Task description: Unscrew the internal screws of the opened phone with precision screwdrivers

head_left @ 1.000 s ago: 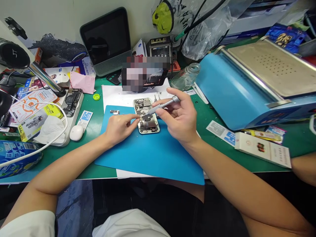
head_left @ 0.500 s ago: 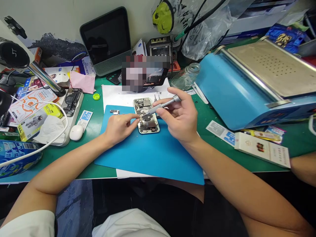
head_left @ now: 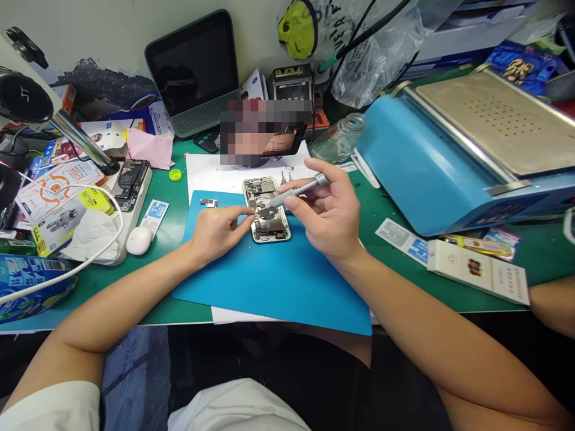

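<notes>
An opened phone (head_left: 271,227) lies on the blue mat (head_left: 278,287), its inner parts showing. My right hand (head_left: 330,212) grips a silver screwdriver (head_left: 296,191), slanted down to the left with its tip inside the phone. At the phone's left edge is my left hand (head_left: 220,230), thumb and forefinger brought together near the screwdriver's tip; whatever they pinch is too small to make out. A small metal phone part (head_left: 208,203) rests on the mat just beyond my left hand. Tweezers (head_left: 286,177) show in part behind the phone.
To the right stands a blue machine with a metal plate (head_left: 485,120), with a white box (head_left: 478,270) in front. A glass jar (head_left: 339,139) lies behind the mat. At left are a power bank-like white block (head_left: 123,239), a white earbud case (head_left: 139,240) and a lamp stand (head_left: 83,140).
</notes>
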Motion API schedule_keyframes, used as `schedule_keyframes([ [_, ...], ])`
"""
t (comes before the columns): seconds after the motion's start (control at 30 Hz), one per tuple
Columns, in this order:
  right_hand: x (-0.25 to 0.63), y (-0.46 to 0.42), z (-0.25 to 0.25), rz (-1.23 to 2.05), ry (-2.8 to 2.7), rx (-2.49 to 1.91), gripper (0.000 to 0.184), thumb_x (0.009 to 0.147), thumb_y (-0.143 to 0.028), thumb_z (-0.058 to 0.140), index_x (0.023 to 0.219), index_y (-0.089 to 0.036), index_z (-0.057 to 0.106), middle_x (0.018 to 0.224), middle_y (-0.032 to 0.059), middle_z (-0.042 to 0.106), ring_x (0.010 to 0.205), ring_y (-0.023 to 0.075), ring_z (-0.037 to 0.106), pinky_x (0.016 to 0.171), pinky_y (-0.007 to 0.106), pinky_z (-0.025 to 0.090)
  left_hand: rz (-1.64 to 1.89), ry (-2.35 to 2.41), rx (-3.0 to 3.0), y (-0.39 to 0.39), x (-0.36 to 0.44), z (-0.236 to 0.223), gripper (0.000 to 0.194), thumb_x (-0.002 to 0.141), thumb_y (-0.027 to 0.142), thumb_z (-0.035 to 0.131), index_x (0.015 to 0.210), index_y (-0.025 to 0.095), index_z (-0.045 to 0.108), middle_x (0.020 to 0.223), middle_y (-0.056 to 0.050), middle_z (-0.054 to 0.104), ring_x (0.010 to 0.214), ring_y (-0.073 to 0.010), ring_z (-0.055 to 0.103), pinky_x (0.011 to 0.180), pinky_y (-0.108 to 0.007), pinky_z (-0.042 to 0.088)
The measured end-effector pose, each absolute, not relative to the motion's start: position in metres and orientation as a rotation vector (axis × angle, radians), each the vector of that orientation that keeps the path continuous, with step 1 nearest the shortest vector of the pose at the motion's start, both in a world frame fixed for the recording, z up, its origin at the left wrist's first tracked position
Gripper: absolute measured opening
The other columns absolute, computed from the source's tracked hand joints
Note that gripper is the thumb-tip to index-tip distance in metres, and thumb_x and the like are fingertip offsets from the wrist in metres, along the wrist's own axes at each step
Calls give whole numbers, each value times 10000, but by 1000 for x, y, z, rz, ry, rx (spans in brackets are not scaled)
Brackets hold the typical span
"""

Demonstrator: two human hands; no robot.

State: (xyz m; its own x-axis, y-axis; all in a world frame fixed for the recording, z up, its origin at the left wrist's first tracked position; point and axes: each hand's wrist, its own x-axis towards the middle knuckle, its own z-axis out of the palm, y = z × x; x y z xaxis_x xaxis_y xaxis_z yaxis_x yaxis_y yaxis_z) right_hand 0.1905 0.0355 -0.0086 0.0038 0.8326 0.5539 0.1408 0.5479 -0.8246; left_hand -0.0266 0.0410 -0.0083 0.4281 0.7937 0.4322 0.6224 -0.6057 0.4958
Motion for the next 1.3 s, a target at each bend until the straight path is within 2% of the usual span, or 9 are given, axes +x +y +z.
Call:
schedule_keyframes([
  [0.47, 191, 35, -10, 691, -1506, -875, 495, 942, -300, 707, 1390, -343, 502, 1041, 32, 762, 957, 212, 753, 780, 361, 674, 971, 1212, 2421, 41, -27, -9, 195, 967, 295, 618, 989, 191, 782, 531, 55, 564, 465, -83, 482, 524, -223, 318],
  [0.8, 192, 34, -6, 701, -1507, -863, 508, 929, -202, 710, 1379, -350, 529, 1024, 13, 774, 945, 197, 768, 778, 330, 682, 979, 1197, 2418, 41, -27, -8, 193, 958, 274, 614, 991, 184, 781, 520, 62, 545, 452, -79, 456, 520, -219, 318],
  [1.3, 191, 34, -7, 654, -1539, -876, 546, 945, -260, 701, 1440, -346, 488, 1048, 37, 770, 999, 217, 763, 790, 355, 691, 966, 1205, 2427, 41, -26, -9, 187, 956, 271, 621, 984, 188, 785, 525, 54, 564, 451, -84, 469, 517, -224, 320],
])
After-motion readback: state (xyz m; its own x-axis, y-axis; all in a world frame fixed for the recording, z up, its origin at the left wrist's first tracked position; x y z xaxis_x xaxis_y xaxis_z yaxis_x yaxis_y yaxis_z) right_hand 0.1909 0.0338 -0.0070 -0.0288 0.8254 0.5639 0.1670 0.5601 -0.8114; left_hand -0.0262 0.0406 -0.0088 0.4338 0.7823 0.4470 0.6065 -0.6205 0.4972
